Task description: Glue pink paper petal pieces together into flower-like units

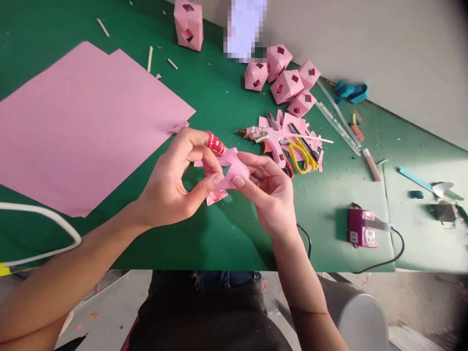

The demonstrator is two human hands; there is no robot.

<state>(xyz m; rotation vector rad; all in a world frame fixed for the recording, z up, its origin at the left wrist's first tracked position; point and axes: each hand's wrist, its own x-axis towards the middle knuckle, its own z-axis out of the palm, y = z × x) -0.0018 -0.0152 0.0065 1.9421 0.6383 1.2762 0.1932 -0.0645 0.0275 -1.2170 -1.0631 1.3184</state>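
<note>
Between both hands, above the green table, is a folded piece of pink paper (pixel 237 173) with several flaps. My left hand (pixel 183 180) pinches its left side between thumb and fingers; a red patterned wrap (pixel 216 143) covers part of the index finger. On the right side, my right hand (pixel 272 195) grips the paper with the thumb in front and the fingers behind. Part of the paper is hidden by the fingers. Just beyond my right hand lie a pink glue gun (pixel 272 146), yellow-handled scissors (pixel 298 156) and pink paper scraps (pixel 292 123).
Large pink sheets (pixel 91 126) cover the table's left side. Several finished pink paper polyhedra (pixel 287 87) with cut-out holes cluster at the back, and a taller one (pixel 189 27) stands apart. A purple power adapter (pixel 361 228) with a cord sits at right, near the front edge.
</note>
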